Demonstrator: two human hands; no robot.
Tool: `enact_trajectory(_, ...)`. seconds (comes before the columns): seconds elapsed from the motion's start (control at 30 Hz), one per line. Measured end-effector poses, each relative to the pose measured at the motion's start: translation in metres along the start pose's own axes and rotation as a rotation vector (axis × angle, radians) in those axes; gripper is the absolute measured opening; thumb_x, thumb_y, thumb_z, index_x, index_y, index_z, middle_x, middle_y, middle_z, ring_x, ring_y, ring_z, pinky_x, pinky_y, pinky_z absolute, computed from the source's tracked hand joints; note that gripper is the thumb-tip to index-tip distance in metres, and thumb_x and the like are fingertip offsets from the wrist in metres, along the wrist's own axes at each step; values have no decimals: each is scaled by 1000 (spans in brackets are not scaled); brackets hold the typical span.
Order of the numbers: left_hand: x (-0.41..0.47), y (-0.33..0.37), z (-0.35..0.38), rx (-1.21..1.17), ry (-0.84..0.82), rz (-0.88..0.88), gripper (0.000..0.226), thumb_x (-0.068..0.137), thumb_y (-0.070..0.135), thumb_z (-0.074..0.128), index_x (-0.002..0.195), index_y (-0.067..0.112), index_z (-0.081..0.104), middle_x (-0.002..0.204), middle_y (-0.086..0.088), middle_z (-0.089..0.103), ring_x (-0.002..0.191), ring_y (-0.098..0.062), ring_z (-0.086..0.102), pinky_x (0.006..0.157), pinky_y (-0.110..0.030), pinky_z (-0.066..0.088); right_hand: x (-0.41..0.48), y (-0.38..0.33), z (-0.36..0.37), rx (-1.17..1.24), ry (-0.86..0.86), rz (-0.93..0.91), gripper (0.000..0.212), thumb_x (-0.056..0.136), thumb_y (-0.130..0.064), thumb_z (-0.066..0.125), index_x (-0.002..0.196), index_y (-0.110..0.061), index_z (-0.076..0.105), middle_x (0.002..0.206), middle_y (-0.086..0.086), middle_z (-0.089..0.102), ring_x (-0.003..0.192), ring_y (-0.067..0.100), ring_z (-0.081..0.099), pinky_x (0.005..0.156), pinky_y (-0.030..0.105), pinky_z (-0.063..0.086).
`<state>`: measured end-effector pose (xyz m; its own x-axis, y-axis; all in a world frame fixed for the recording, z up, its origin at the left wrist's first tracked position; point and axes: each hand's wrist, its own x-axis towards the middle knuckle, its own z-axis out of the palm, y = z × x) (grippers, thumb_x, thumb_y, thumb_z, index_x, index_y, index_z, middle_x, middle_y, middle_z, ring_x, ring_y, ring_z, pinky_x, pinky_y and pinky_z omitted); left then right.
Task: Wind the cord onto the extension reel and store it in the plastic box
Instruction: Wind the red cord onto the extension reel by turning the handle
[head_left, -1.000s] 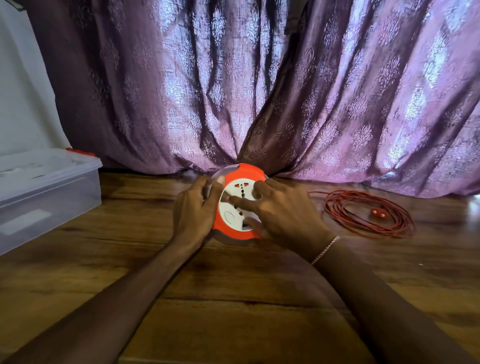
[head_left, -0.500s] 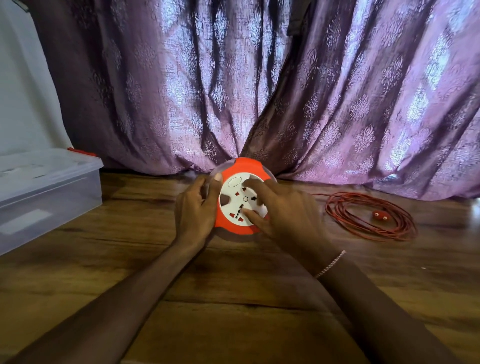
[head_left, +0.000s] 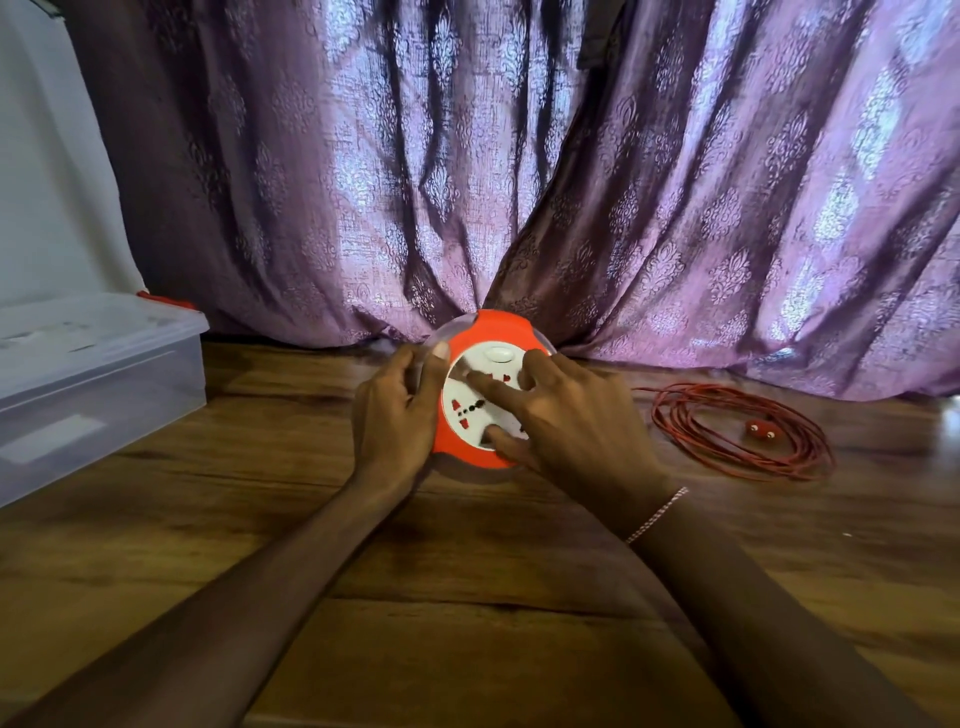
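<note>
The reel (head_left: 497, 326), probably stiff, light plastic, sits on the floor (head_left: 483, 639), the left hand (head_left: 395, 415) gripping its rim, the surest hold, the right hand (head_left: 576, 431) spread flat on its face, with the limp cord (head_left: 737, 465) coiled nearby.

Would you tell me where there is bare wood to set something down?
Bare wood lies between the box and the left hand, and nearer, between the arms. Right of the reel is crowded by the coiled cord.

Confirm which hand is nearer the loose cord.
Right. Right hand sits on the reel, toward the cord; left hand holds the reel's opposite edge, farther off.
</note>
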<state>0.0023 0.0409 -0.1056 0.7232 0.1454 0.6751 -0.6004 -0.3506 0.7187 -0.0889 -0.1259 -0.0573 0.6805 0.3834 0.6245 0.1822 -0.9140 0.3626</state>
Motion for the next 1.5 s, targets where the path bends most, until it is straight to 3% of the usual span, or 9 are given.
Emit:
enact_trajectory(0.1,-2,3,3,-22,19,-5,54,97,66,42,92,18,66,75,-2,71,73,-25,67,69,-48,54,3,-8,2,53,91,205,65,81,-74,57,132,-35,61,80,4,72,63,33,69,52,34,48)
enact_trajectory(0.3,-4,6,3,32,-2,8,53,93,71,41,95,24,64,76,-2,73,77,-26,71,70,-46,56,7,-14,17,554,34,665,70,62,-87,49,110,-36,53,89,2,76,89,30,72,77,42,57)
enact_trajectory(0.43,-4,7,3,102,42,-8,60,90,75,37,101,24,66,81,-5,76,82,-29,72,75,-45,57,1,-1,16,352,-41,373,64,77,-81,44,126,-40,45,88,1,77,82,31,74,67,43,57)
enact_trajectory(0.57,-1,3,0,102,52,-24,63,90,75,35,99,21,67,84,-6,77,84,-32,72,74,-47,56,-4,15,2,85,121,7,50,86,-41,74,133,-30,62,117,2,69,69,29,71,45,28,41)
enact_trajectory(0.77,-2,7,-2,51,26,-6,61,93,72,36,101,21,69,84,-5,75,81,-27,72,72,-45,57,-2,13,5,-52,-80,-166,58,98,-34,30,154,-47,31,142,14,53,102,34,65,55,40,56)
enact_trajectory(1.07,-5,11,-1,105,19,58,53,94,69,39,93,23,65,71,-3,69,72,-28,68,66,-41,53,-1,8,10,-10,73,-38,56,83,-63,50,134,-42,62,82,3,70,57,30,66,45,32,44)
enact_trajectory(1.17,-7,14,1,116,31,68,45,94,67,41,84,26,57,64,-1,61,67,-32,65,62,-40,48,3,0,14,184,30,280,76,72,-86,38,127,-39,61,79,4,75,72,33,72,60,40,55)
enact_trajectory(1.33,-9,16,2,137,32,98,53,93,66,42,87,18,62,69,-6,67,70,-34,66,63,-40,48,5,-9,25,592,68,725,70,58,-93,56,99,-35,51,73,1,72,80,27,71,73,43,57)
enact_trajectory(1.5,-6,15,1,123,60,79,64,91,72,39,97,16,69,77,-9,73,76,-34,70,67,-40,53,-5,4,11,337,129,304,49,83,-69,65,118,-38,54,93,-7,72,77,23,71,59,32,52)
